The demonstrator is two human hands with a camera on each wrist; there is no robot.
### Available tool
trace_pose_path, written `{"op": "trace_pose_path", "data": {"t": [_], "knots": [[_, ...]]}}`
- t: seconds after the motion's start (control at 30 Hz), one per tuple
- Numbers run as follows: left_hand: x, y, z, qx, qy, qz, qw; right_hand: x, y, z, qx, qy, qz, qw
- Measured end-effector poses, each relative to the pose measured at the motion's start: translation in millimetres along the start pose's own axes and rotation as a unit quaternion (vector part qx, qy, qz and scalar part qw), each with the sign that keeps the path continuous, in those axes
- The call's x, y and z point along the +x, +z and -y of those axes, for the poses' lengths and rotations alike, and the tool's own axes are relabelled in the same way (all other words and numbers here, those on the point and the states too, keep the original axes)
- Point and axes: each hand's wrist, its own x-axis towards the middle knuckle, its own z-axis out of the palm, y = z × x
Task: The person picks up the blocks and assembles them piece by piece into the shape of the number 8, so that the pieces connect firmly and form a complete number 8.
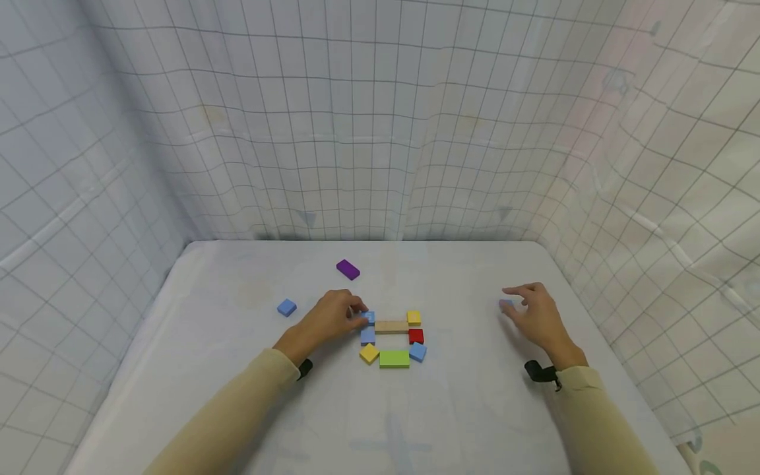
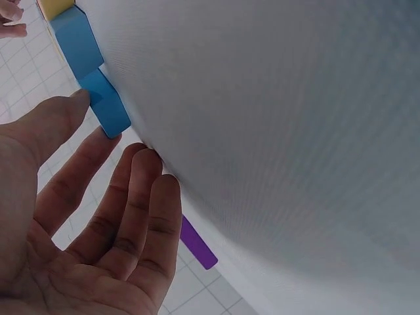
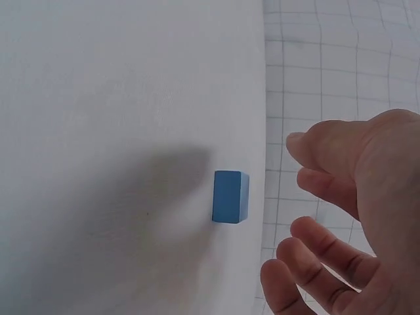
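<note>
Thumb and index finger of my left hand [image 1: 332, 316] pinch a small blue block [image 2: 108, 108] at the far left corner of a rough ring of blocks. Touching it is another blue block [image 1: 368, 337]. The ring also has a wooden block [image 1: 391, 327], a yellow block [image 1: 413, 318], a red block [image 1: 416, 336], a tilted blue block [image 1: 418, 352], a green block [image 1: 394, 359] and a turned yellow block [image 1: 369, 354]. On the right, my right hand [image 1: 539, 322] hovers with parted fingers above a lone blue block [image 3: 227, 197], apart from it.
A purple block [image 1: 348, 269] lies toward the back of the white table [image 1: 463, 409]. Left of my left hand sits a loose blue block [image 1: 287, 307]. Checked curtains [image 1: 380, 132] enclose the table at the back and both sides.
</note>
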Motion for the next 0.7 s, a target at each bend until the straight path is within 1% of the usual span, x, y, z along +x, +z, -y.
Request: {"op": "trace_pose_path", "data": {"t": [0.13, 0.27, 0.5, 0.7], "knots": [[-0.6, -1.7, -2.5, 0.002, -0.004, -0.001, 1.0000, 1.1, 1, -8, 0.001, 0.023, 0.027, 0.9994], [0.4, -0.6, -2.3, 0.009, -0.002, 0.000, 1.0000, 2.5, 3, -14, 0.001, 0.029, 0.043, 0.9986], [1.1, 0.5, -2.4, 0.008, -0.008, 0.005, 0.9999, 3.5, 8, -19, -0.007, 0.029, 0.045, 0.9985], [-0.6, -0.4, -3.1, 0.007, -0.001, 0.003, 1.0000, 5.7, 12, -17, -0.006, 0.038, 0.043, 0.9983]]}}
